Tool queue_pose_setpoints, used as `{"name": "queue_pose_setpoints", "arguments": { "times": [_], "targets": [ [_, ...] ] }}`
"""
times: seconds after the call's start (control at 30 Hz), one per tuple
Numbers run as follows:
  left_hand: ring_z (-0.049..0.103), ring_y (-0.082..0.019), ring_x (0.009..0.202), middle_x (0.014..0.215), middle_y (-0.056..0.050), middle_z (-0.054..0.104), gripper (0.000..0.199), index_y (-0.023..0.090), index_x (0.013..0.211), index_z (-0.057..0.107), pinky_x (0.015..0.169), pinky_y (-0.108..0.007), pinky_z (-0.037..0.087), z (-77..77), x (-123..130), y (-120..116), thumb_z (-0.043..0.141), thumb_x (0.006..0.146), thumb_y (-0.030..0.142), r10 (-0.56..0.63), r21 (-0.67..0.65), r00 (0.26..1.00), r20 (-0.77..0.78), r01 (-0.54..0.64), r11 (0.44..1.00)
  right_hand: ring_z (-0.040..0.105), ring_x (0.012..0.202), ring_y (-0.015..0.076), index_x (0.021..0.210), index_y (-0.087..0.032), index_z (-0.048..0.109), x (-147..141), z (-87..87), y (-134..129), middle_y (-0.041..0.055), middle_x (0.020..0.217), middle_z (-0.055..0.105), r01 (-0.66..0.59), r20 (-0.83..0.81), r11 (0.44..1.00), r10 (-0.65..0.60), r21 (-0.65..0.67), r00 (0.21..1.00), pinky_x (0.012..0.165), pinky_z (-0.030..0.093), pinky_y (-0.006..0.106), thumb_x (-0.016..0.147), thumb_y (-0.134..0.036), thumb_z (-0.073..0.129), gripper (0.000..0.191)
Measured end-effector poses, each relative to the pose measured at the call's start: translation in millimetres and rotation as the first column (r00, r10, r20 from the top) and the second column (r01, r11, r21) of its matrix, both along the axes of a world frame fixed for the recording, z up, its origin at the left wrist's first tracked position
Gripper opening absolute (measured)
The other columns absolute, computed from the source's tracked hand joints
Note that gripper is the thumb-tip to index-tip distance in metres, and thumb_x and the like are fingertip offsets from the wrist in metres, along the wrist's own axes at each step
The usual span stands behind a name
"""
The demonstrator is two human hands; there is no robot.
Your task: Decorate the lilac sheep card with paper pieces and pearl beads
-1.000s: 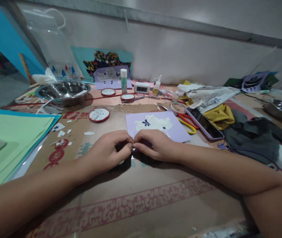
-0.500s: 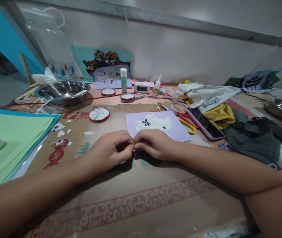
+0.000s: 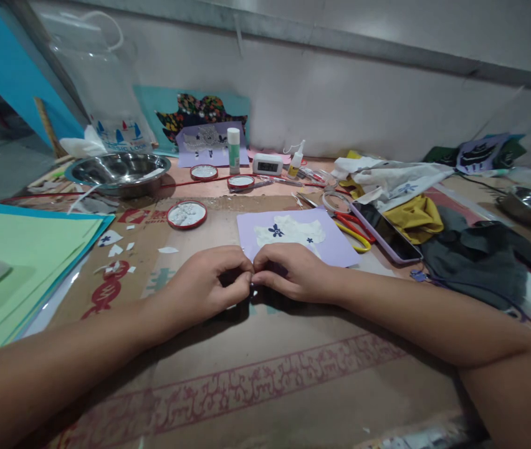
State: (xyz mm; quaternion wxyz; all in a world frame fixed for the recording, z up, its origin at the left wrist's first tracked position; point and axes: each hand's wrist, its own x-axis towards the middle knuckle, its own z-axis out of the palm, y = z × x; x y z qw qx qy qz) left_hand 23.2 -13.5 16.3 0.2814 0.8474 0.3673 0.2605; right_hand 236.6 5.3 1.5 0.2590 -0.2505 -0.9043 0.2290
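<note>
My left hand (image 3: 216, 279) and my right hand (image 3: 290, 272) meet fingertip to fingertip over the covered cardboard surface (image 3: 191, 368). Both are pinched closed, and what lies between the fingertips is too small to make out; a tiny white speck shows just below them. Right behind my hands lies a purple sheet (image 3: 338, 246) bearing a white fabric shape (image 3: 293, 231) with dark flower patterns. A red-rimmed round lid (image 3: 187, 214) with small white pieces sits beyond my left hand.
Green paper sheets (image 3: 27, 249) lie at left, near white scraps (image 3: 115, 250). A metal bowl (image 3: 118, 174), glue stick (image 3: 234, 151), small clock (image 3: 267, 164) and glue bottle (image 3: 296, 160) stand behind. Scissors (image 3: 356, 234), a phone (image 3: 387, 234) and cloths (image 3: 417, 218) lie at right.
My hands have stayed almost in place, still fingertip to fingertip. A small white speck now shows more plainly below the fingertips.
</note>
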Motion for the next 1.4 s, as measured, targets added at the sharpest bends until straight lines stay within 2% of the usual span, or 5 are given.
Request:
{"name": "queue_pose_setpoints", "arguments": {
  "times": [0.43,0.77,1.0,1.4],
  "targets": [
    [0.055,-0.011,0.062,0.067,0.002,0.061,0.017,0.018,0.068,0.06,0.06,-0.021,0.04,0.0,0.1,0.0,0.049,0.08,0.015,-0.017,0.068,1.0,0.002,0.017,0.998,0.061,0.073,0.0165,0.092,-0.018,0.061,0.4,0.3,-2.2,0.005,0.082,0.07,0.016,0.026,1.0,-0.016,0.012,1.0,0.068,0.046,0.026,0.098,-0.034,0.055,0.018],
    [0.059,-0.012,0.07,0.075,0.001,0.066,0.018,0.017,0.08,0.064,0.065,-0.022,0.044,2.0,-1.0,-1.6,0.048,0.088,0.016,-0.025,0.069,0.999,0.024,0.024,0.997,0.059,0.07,0.0149,0.091,-0.019,0.058,0.6,0.9,-0.9,0.0028,0.081,0.067,0.056,-0.052,0.998,-0.057,-0.016,0.997,0.066,0.044,0.025,0.098,-0.03,0.055,0.014],
    [0.06,-0.012,0.075,0.08,0.001,0.067,0.019,0.017,0.082,0.066,0.07,-0.022,0.045,-1.2,-2.0,-1.3,0.052,0.094,0.022,-0.034,0.03,0.998,0.057,0.033,0.999,0.06,0.072,0.0156,0.093,-0.019,0.058,2.6,-1.5,1.0,0.0036,0.083,0.067,0.045,-0.045,0.999,-0.046,-0.013,0.998,0.068,0.045,0.025,0.098,-0.027,0.051,0.012],
    [0.056,-0.009,0.064,0.069,0.003,0.063,0.015,0.017,0.073,0.065,0.061,-0.018,0.041,-1.6,-0.9,-0.6,0.054,0.084,0.015,-0.017,0.052,0.999,0.041,0.015,0.999,0.062,0.073,0.0164,0.092,-0.018,0.06,2.2,-1.8,0.8,0.0048,0.083,0.07,0.003,-0.009,1.0,-0.002,0.009,1.0,0.069,0.046,0.026,0.099,-0.03,0.052,0.016]
  ]
}}
